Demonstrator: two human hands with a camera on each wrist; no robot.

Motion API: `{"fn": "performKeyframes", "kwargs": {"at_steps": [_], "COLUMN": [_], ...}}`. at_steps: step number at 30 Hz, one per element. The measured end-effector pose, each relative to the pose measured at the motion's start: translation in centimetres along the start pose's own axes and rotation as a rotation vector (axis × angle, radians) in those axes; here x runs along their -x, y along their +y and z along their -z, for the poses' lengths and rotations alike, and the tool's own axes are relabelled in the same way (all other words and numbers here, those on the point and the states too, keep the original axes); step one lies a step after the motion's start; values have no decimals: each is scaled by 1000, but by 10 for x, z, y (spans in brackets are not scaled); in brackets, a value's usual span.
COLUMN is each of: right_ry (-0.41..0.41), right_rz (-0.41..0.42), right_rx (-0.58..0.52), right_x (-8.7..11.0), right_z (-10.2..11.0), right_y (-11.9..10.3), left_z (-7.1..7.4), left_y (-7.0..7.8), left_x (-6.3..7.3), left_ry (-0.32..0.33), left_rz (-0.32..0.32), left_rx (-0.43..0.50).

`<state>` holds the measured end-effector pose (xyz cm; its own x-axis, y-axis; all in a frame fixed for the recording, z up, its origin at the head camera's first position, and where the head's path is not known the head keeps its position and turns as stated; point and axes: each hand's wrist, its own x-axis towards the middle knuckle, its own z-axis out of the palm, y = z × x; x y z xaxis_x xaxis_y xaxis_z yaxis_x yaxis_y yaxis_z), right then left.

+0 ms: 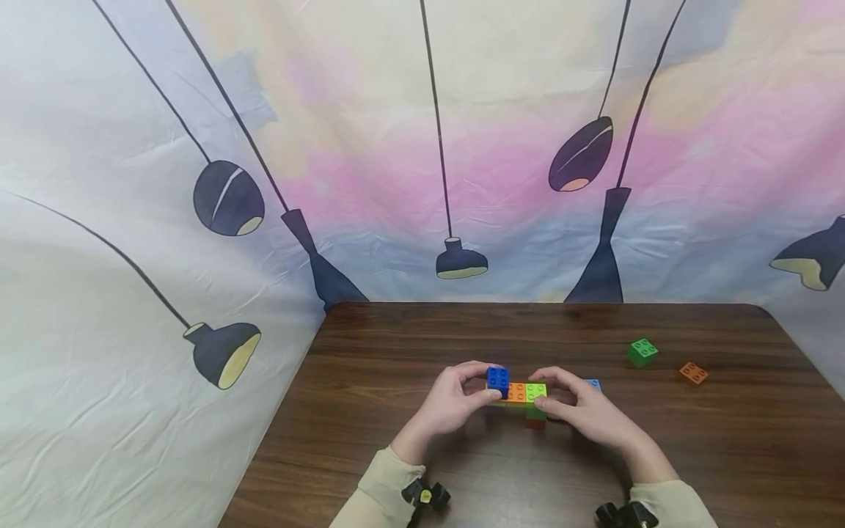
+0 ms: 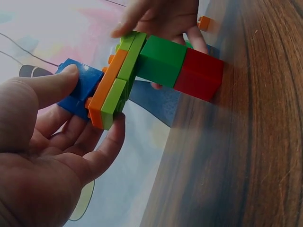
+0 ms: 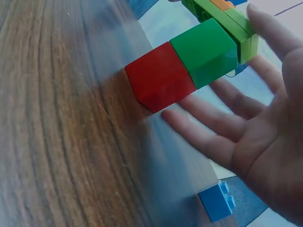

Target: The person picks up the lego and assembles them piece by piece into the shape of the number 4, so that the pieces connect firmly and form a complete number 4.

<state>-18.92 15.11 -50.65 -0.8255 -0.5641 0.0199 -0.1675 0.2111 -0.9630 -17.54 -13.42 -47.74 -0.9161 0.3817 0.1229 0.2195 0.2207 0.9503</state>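
At the worktop (image 1: 383, 345), brick build (image 2: 128, 66) (blue, orange, lime, green, red): left hand (image 1: 449, 400) pinches its blue brick (image 1: 498, 380), right hand (image 1: 587, 412) its lime end (image 1: 535, 391).

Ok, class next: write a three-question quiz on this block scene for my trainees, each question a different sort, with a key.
1. True or false: the red block sits directly beneath the dark green block in the build.
2. Which block does the left hand grip? A, the red block; B, the dark blue block; C, the dark green block.
3. Fill in: in the head view, the loose brick right of the loose green block is ____.

Key: 1 true; 2 B; 3 orange.
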Motion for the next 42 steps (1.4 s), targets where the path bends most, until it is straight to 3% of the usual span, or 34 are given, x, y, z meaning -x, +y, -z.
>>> {"fn": "performKeyframes", "kwargs": {"at_steps": [5,12,20,37,42], "right_ry": [28,8,25,0,-3], "right_rz": [19,-69,-107,-91,-81], "right_rx": [-23,-117,-161,-172,-157], "right_x": [-1,-1,1,0,-1], "right_z": [-1,-2,-2,0,1], "right_y": [-3,-4,-2,-1,0], "left_z": [1,1,-2,-5,-4], "left_y": [2,1,-4,-5,-3], "left_x": [0,1,1,1,0], "left_ry": [2,0,33,68,61], "left_rz": [-5,3,31,10,31], "left_rx": [-5,31,72,85,85]}}
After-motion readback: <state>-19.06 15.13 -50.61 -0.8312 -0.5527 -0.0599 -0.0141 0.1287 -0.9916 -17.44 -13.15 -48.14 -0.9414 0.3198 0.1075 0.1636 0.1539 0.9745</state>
